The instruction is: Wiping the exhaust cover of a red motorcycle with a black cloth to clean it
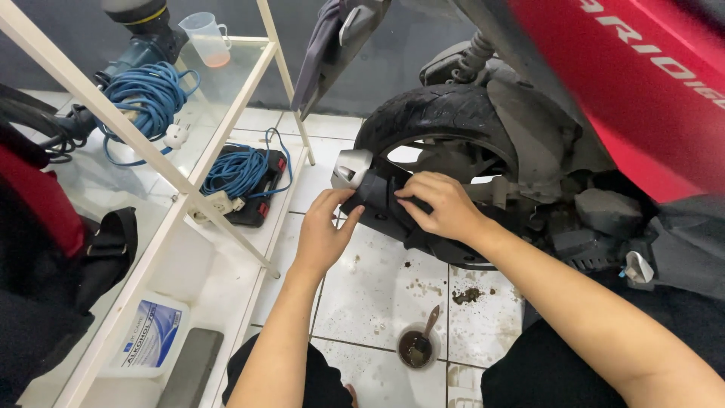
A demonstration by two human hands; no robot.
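Hands [325, 230] [442, 205] both grip the black exhaust muffler [377, 200] between them.

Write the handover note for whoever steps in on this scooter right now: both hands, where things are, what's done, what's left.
Left hand: grips the rear end of the black exhaust cover, just below its silver tip.
Right hand: pressed on the cover's top, beside the rear tyre.
Small cup of dark liquid with a stick stands on the stained tiled floor.
Done: cover sits against the scooter.
Left: cannot tell if it's fastened; check.
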